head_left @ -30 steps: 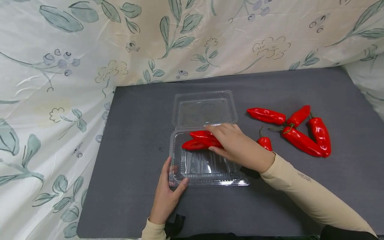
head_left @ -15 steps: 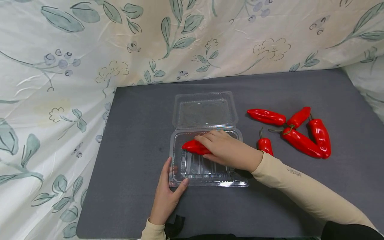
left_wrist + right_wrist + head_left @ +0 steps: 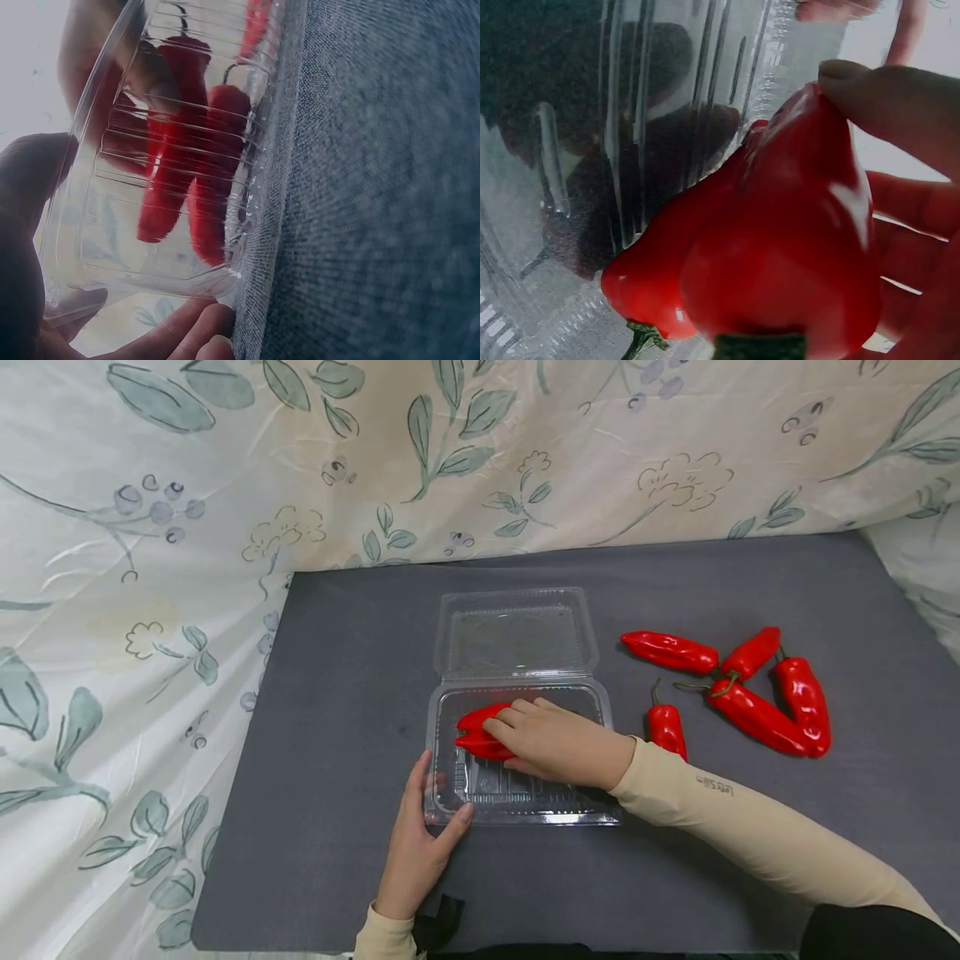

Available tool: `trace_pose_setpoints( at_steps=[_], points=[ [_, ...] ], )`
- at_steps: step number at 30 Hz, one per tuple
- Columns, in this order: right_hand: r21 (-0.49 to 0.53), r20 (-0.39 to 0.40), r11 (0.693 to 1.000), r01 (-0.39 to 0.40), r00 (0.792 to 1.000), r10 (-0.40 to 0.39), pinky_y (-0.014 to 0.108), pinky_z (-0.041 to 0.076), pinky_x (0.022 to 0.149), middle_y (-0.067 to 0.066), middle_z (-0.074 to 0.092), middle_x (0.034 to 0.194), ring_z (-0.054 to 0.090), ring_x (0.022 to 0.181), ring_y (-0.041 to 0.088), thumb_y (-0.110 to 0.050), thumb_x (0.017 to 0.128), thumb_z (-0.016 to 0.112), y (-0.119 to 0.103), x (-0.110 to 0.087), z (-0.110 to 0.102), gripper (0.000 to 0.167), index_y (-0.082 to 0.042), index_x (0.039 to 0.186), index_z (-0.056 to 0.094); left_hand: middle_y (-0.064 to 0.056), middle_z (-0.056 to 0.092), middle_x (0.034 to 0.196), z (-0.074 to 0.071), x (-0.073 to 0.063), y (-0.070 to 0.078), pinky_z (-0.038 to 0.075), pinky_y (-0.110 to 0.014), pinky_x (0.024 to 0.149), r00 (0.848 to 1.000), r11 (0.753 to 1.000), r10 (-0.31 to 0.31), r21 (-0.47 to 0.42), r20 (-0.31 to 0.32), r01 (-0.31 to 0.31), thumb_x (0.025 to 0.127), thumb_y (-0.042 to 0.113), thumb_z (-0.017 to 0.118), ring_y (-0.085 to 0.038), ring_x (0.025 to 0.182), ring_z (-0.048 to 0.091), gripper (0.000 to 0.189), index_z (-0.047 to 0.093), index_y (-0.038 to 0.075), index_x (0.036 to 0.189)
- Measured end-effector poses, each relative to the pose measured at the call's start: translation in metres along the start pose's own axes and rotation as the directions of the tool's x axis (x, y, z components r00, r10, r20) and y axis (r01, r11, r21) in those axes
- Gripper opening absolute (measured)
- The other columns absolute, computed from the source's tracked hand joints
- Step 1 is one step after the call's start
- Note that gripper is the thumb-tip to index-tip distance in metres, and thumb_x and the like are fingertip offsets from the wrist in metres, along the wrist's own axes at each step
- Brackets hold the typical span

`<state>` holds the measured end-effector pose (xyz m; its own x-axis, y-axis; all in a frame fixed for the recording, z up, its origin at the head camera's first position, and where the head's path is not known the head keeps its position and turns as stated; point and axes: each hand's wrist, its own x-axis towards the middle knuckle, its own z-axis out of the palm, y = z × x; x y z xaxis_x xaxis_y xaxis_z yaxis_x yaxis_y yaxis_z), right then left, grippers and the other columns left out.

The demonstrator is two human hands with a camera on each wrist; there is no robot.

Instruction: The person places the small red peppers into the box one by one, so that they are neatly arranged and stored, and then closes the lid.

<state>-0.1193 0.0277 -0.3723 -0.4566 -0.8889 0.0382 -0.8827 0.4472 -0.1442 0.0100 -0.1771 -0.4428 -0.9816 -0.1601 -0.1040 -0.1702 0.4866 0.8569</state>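
Note:
A clear plastic clamshell container (image 3: 453,693) lies with its lid (image 3: 517,635) folded back. My left hand (image 3: 416,852) holds its near left corner, thumb on the front rim and fingers round the side. Inside, my right hand (image 3: 558,739) grips a glossy red pepper (image 3: 795,247) between thumb and fingers. Another red pepper (image 3: 656,255) lies on the tray floor right beside it, touching or nearly so. Through the clear wall, the left wrist view shows the held pepper (image 3: 172,127) above the lying pepper (image 3: 217,172). In the head view my right hand covers much of both.
To the right, several red peppers lie on the grey table (image 3: 337,735): one pepper (image 3: 667,650) at the back, a cluster by the pepper (image 3: 757,718), and a pepper (image 3: 666,731) partly behind my right sleeve. A floral cloth (image 3: 600,460) hangs along the back and left.
My right hand has moved left and toward me, lowering the held pepper over to the near side of the other pepper. My left hand stays at the container's corner.

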Motion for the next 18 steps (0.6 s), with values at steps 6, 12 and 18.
trace_pose_setpoints(
  at_steps=[6, 12, 18],
  points=[
    [-0.066, -0.011, 0.997, 0.027, 1.000, -0.028, 0.031, 0.045, 0.072, 0.002, 0.065, 0.104, 0.054, 0.091, 0.019, -0.031, 0.079, 0.078, 0.000, 0.002, 0.004, 0.043, -0.010, 0.114, 0.062, -0.004, 0.052, 0.133, -0.001, 0.001, 0.000, 0.044, -0.040, 0.084, 1.000, 1.000, 0.026, 0.004, 0.000, -0.026, 0.084, 0.039, 0.072, -0.018, 0.119, 0.049, 0.084, 0.020, 0.037, 0.150],
    [-0.070, 0.008, 0.997, 0.044, 0.999, -0.044, 0.031, 0.047, 0.074, 0.004, 0.063, 0.102, 0.054, 0.090, 0.020, -0.030, 0.077, 0.079, 0.000, 0.004, 0.006, 0.043, -0.009, 0.112, 0.064, -0.002, 0.052, 0.133, -0.001, 0.002, 0.000, 0.046, -0.038, 0.084, 0.999, 0.999, 0.035, -0.002, 0.003, -0.035, 0.084, 0.040, 0.072, -0.015, 0.119, 0.048, 0.083, 0.020, 0.038, 0.150],
    [-0.096, 0.043, 0.994, 0.057, 0.998, -0.053, 0.033, 0.047, 0.074, 0.004, 0.061, 0.100, 0.054, 0.090, 0.020, -0.032, 0.076, 0.080, -0.003, 0.005, 0.012, 0.045, -0.010, 0.112, 0.063, -0.001, 0.052, 0.132, -0.001, 0.000, 0.001, 0.046, -0.037, 0.084, 1.000, 1.000, 0.021, 0.003, 0.002, -0.021, 0.083, 0.038, 0.074, -0.014, 0.119, 0.048, 0.085, 0.021, 0.040, 0.149]
  ],
)
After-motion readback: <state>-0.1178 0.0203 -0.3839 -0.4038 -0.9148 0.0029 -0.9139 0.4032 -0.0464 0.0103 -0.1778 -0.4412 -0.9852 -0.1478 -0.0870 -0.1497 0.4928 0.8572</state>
